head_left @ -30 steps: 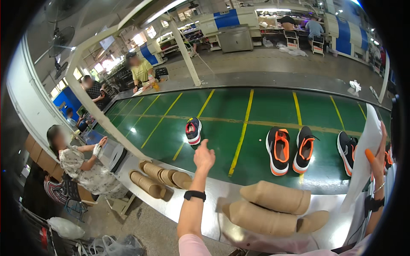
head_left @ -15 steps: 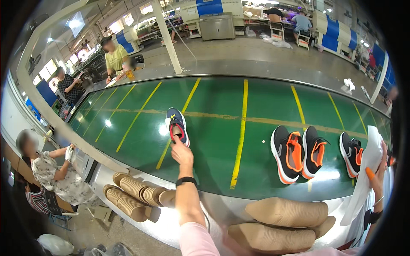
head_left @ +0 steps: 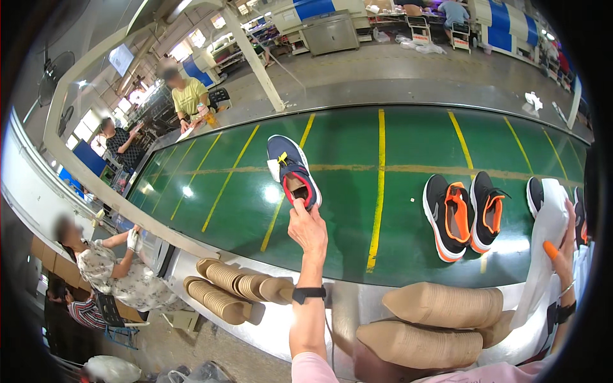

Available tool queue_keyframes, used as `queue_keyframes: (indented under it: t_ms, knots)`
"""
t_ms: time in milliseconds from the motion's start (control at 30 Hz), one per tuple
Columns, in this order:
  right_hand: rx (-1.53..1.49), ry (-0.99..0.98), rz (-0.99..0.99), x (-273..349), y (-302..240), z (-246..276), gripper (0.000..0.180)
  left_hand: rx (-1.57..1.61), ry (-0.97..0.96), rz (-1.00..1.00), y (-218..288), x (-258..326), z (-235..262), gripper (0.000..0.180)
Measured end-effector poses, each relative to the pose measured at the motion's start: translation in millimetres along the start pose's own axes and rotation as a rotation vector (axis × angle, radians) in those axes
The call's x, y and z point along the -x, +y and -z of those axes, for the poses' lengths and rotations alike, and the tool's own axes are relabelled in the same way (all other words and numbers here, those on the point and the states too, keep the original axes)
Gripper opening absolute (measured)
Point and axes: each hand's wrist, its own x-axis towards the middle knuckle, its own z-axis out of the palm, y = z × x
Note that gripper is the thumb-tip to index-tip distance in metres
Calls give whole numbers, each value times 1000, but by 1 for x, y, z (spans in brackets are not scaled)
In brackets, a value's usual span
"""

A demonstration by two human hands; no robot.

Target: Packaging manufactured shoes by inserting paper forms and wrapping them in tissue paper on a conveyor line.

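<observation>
My left hand is closed on the heel of a navy sneaker with a red lining, white sole and a yellow tie at its laces. Its toe points away from me, and it appears raised over the green conveyor belt. A small white tag hangs at its side. At the right, my right hand grips white paper sheets that hang down toward the belt's near edge. An orange cover sits on its thumb. Two black-and-orange sneakers stand on the belt left of the paper; more are partly hidden behind it.
Stacks of brown paperboard insoles lie on the metal ledge in front of me, with smaller stacks further left. A white post rises beyond the belt. Co-workers are at the left, one wearing white gloves.
The navy sneaker has come up and closer, still in my left hand. My view has shifted left, so the belt's things appear further right. My right hand still holds the paper.
</observation>
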Motion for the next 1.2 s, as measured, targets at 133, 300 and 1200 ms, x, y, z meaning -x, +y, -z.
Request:
queue_keyframes:
  t_ms: [133,300,1200]
  knots:
    - [145,30,48,11,13,6,96,45,-89,-79,27,27,24,34]
    - [110,28,-8,15,28,10,94,69,-504,-79,24,87,52,35]
    - [110,-25,-112,48,60,10,92,504,-817,-62,-52,13,-1,6]
